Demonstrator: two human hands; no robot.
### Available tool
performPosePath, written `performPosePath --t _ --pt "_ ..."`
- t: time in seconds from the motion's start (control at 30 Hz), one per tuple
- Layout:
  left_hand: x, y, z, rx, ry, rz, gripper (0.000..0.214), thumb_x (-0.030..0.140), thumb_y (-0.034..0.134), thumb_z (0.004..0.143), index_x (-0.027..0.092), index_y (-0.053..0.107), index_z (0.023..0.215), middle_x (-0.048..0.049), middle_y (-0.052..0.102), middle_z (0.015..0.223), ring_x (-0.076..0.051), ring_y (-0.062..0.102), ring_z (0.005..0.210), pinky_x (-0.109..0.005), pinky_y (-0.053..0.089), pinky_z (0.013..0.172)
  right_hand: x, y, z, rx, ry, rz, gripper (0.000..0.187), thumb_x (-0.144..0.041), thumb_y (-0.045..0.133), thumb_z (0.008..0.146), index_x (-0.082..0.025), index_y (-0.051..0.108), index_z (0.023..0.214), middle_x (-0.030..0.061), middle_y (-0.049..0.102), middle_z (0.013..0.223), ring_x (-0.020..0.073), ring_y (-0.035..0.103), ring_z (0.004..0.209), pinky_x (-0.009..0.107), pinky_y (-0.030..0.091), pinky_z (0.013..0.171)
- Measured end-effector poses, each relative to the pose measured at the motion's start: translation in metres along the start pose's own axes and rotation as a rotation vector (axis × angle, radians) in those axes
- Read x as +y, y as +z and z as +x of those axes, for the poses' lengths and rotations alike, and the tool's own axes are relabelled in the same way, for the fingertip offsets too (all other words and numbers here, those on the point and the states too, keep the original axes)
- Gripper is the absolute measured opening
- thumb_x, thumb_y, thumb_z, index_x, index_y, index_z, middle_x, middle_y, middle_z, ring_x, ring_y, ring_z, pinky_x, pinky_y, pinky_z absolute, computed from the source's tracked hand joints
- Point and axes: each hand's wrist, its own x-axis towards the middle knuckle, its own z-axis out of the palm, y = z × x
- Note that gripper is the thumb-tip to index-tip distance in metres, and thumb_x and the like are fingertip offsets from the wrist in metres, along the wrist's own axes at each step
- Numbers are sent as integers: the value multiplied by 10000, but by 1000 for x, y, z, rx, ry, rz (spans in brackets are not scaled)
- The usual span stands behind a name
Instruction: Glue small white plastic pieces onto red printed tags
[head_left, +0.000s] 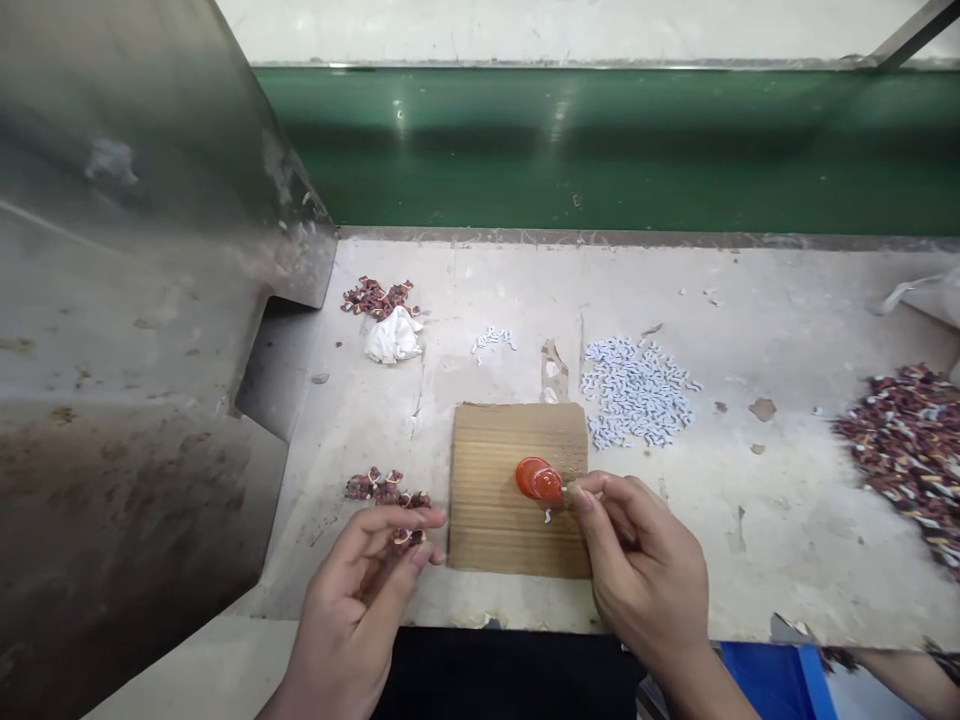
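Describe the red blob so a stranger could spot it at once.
Below the green strip in the picture lies a brown cardboard. On it, just left of the right hand, is the red blob. It is glossy and bright, unlike the pale bits and dark piles.

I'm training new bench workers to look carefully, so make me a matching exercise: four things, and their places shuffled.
1. red blob
2. larger pale heap
3. crumpled tissue
4. green strip

A. along the table's far edge
B. just in front of a brown pile
C. on the cardboard
D. on the table, beyond the right hand

Pairs: 1-C, 2-D, 3-B, 4-A
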Motion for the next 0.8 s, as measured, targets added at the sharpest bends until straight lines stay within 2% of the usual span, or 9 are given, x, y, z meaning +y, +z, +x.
performPosePath --t 0.03,0.13,0.2,0.27,0.37,0.5,0.6,0.73,0.8 --pt "1 1 2 1 19 7 19 275 755 977 272 767 991 -39 838 1125 -156 814 847 -245 675 854 -1 1 0 -9 -17 -26 111 -263 663 1022 -232 725 935 -8 642 770 138 525 564 286 408 544" --pt "5 2 9 -35 126 17 100 169 801 901 251 826 850 -43 845 1030 -204 848 873 -258 695 833 -3 1 0 -11 -53 -91 124 -264 650 1027 -226 721 932 -15 638 753 126 492 517 282 396 515" --pt "9 3 13 -39 120 -11 146 114 814 860 255 851 872 -35 855 927 -213 858 831 -248 702 790 -3 0 0 -1 -65 -122 131 -271 644 1029 -225 716 930 -25 619 736 120 471 492 279 389 496" --pt "12 4 15 6 72 -53 254 70 847 802 275 859 951 -10 869 849 -201 862 796 -207 692 752 -2 -2 0 0 -75 -140 138 -277 644 1030 -227 710 921 -35 600 718 115 460 476 273 388 481" --pt "14 5 17 34 61 -81 364 9 875 724 297 870 946 14 877 813 -166 858 813 -138 660 763 0 -2 -1 -8 -89 -149 142 -272 641 1036 -233 705 915 -24 636 742 118 520 507 258 411 489" --pt "14 4 18 -19 100 -151 318 -20 852 709 291 861 775 19 879 878 -168 853 839 -191 680 805 -1 1 1 -3 -105 -155 134 -269 638 1044 -238 705 934 -18 656 763 118 569 540 246 439 508" --pt "11 3 17 -35 76 -223 340 -47 844 720 283 861 800 12 879 894 -180 853 842 -232 697 811 0 0 -1 3 -117 -166 127 -272 637 1049 -240 694 940 -30 639 756 108 531 505 245 437 491" --pt "9 2 15 -29 63 -276 342 -46 862 744 283 860 837 18 883 884 -147 844 883 -183 667 857 8 -12 -9 31 -144 -226 73 -241 631 1052 -237 683 1001 -11 667 812 121 582 552 256 454 523" --pt "10 3 14 -40 65 -305 331 -29 885 743 284 858 847 20 881 877 -143 842 874 -186 667 857 14 -19 -12 34 -190 -282 50 -227 662 1025 -226 710 1010 -4 670 796 138 600 591 281 459 588"
